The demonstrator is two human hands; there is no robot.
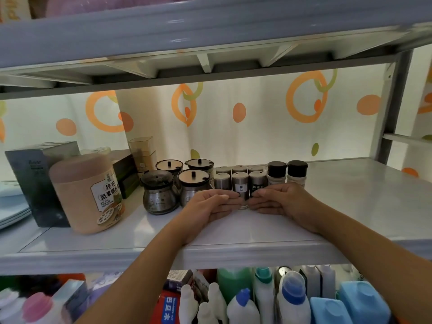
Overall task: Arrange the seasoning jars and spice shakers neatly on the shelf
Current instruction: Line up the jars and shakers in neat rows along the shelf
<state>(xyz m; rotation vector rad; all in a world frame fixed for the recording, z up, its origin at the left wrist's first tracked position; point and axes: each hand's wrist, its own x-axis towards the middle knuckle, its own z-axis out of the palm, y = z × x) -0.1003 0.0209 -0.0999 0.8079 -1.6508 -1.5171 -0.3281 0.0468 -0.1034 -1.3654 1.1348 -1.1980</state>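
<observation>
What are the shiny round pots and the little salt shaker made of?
The round pots look like polished steel: their bellies mirror the shelf. Their lids seem tinted see-through plastic with black knobs. The salt shaker looks like brushed metal, dull grey with a clear base, probably glass.

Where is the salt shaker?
Head view: the salt shaker stands on the shelf, middle of the front row, just behind the fingertips of the left hand and right hand.

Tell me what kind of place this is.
Probably a home utility or pantry rack: seasoning jars and spice shakers on a grey shelf, detergent bottles on the tier below, a patterned curtain behind.
</observation>
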